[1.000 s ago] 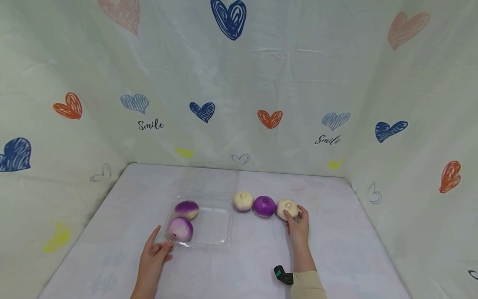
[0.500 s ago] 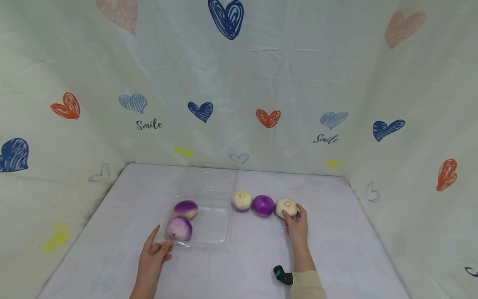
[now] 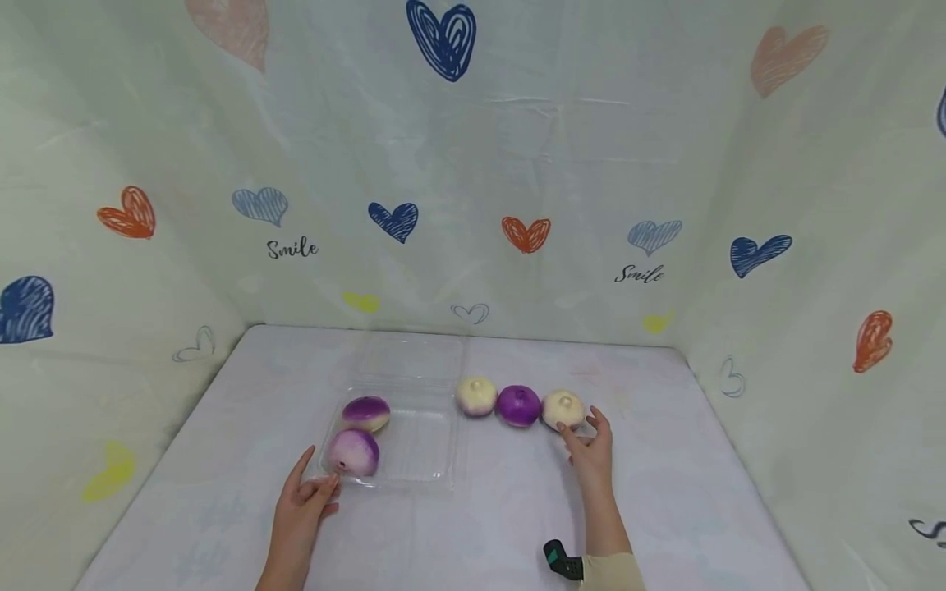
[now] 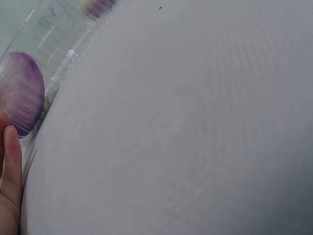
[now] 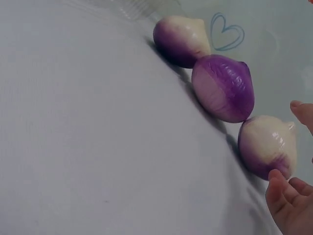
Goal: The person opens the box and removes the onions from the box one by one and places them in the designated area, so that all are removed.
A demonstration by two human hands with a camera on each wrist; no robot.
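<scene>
A clear plastic box [image 3: 417,455] with its lid [image 3: 414,359] folded back holds two purple-and-cream turnips, one upper turnip [image 3: 366,413] and one lower turnip [image 3: 354,453], along its left side. My left hand [image 3: 299,513] holds the box's near left corner, thumb at the front rim. To the right of the box stand three turnips in a row: a cream turnip [image 3: 476,397], a purple turnip [image 3: 519,406] and an end turnip [image 5: 268,147]. My right hand [image 3: 591,451] is spread about the end turnip, thumb tip at its near side and index finger apart from it.
A white-covered table [image 3: 488,533] bears everything. A cloth [image 3: 576,164] printed with hearts hangs behind and at both sides. A black device [image 3: 562,561] sits by my right sleeve [image 3: 612,572].
My right hand's fingers have loosened from the end turnip and spread a little to its right. The turnips and my left hand keep their places; the head view shifts slightly.
</scene>
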